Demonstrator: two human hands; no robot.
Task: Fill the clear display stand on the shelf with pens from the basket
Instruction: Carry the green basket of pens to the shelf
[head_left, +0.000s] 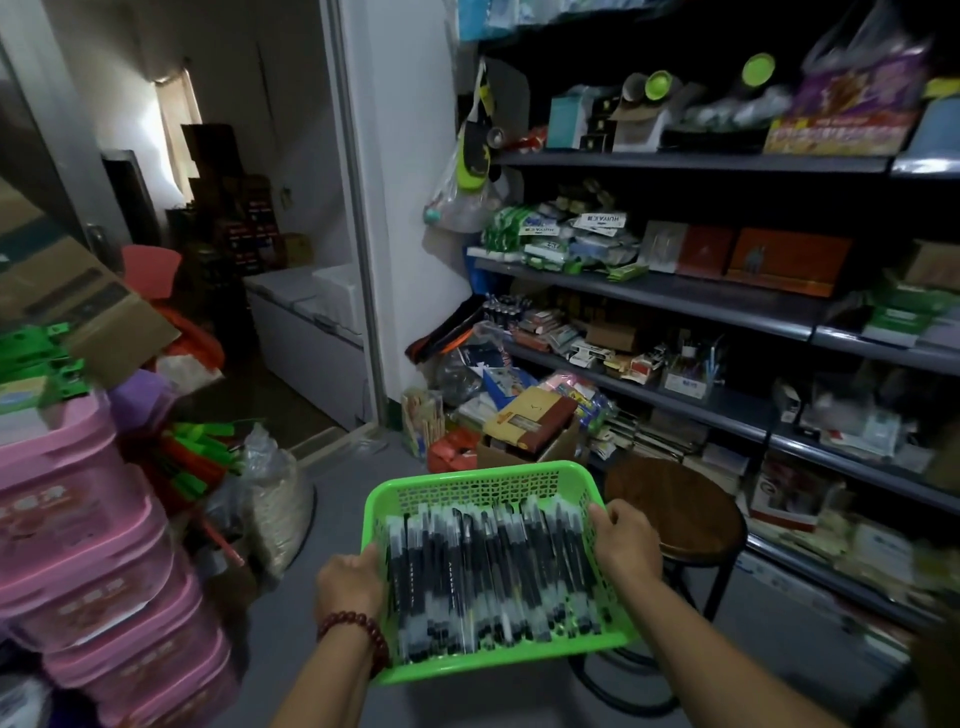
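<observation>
The person carries a green basket (470, 486) at waist height, one hand on each side wall. The left hand (349, 581) is clenched on the basket's left rim, fingers hooked over the edge; the right hand (626, 540) grasps the right rim the same way. Neither grip is free to pick anything yet.

The basket is full of pens (488, 571), dark-barrelled with clear caps, packed side by side in roughly one layer. Their long axes run from the near wall to the far wall, so they lie lengthwise away from the body, between the two hands.

The shelf unit (675, 291) stands ahead and to the right of the basket, which puts the right hand nearer to it. A small clear container (685, 382) holding a few upright sticks sits on the third shelf, up and to the right of the basket; it may be the display stand, though the view is too dim and blurred to be sure.

A round wooden stool (685, 506) stands just beside the basket's right wall, below the right hand. It looks like the likely place to rest the basket so that a hand can come free. No pen has left the basket as far as the frame shows.
</observation>
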